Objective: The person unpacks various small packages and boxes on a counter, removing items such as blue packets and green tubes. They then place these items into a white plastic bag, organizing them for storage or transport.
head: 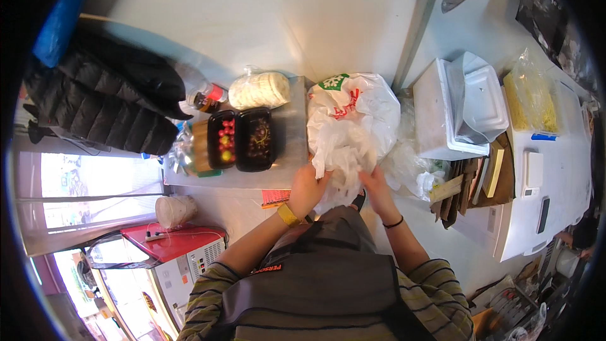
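Note:
Between my two hands is a crumpled, thin white plastic bag [350, 147]. My left hand [308, 188] grips its left side, and my right hand [376, 187] has hold of the right side. Just beyond it stands a large, full white plastic bag [374, 97] with red and green print; whether the two are joined I cannot tell. On the metal table [291, 151] to the left are a black tray of red and yellow small fruits [227, 141] and a black tray of dark stemmed fruit [258, 139]. A clear bag of pale, round flat pieces [260, 90] lies behind them.
A black puffer jacket [109, 99] hangs over the table's left end, near a bottle [215, 92]. To the right are a white foam box [428, 113], folded cardboard [466, 187] and a white chest freezer [525, 218] carrying yellow noodles [530, 104]. A bucket [175, 211] stands lower left.

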Demonstrator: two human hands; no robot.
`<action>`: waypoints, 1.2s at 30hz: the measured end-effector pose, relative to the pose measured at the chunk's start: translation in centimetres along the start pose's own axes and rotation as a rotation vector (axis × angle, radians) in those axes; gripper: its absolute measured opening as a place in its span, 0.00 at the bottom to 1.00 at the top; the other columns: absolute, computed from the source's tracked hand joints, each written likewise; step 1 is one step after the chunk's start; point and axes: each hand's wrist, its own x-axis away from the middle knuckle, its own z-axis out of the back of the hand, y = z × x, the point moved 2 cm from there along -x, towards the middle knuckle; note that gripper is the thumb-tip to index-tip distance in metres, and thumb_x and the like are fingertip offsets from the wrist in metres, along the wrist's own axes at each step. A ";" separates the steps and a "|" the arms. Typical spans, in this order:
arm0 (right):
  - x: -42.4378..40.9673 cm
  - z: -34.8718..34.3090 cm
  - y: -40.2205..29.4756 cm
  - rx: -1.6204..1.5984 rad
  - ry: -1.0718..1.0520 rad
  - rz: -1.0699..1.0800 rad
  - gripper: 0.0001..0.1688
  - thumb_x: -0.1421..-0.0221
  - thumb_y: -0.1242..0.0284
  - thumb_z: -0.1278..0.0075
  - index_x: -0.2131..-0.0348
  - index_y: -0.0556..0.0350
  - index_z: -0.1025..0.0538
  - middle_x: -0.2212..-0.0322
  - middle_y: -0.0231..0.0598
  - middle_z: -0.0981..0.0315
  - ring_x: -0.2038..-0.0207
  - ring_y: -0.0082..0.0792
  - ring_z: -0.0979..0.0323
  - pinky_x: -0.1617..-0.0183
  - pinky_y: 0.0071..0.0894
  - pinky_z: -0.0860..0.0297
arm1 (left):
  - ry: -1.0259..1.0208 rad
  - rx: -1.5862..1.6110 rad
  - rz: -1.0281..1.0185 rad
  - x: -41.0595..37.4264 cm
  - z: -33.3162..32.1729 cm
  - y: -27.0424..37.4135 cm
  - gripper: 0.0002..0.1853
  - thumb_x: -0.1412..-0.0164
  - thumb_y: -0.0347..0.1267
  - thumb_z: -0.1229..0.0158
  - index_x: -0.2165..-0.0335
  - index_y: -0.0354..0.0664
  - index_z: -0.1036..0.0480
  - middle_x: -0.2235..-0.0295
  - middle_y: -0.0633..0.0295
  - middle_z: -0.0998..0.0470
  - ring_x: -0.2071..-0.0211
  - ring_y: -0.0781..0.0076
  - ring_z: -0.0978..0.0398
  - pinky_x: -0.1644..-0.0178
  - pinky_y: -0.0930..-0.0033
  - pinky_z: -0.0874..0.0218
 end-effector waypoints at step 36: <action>11.2 -38.6 7.5 0.769 0.012 0.477 0.44 0.62 0.63 0.50 0.46 0.58 0.47 0.50 0.45 0.46 0.49 0.41 0.43 0.48 0.35 0.45 | -0.004 0.276 -0.422 10.8 35.0 -22.1 0.09 0.52 0.20 0.54 0.68 0.32 0.34 0.73 0.50 0.32 0.73 0.58 0.32 0.69 0.71 0.41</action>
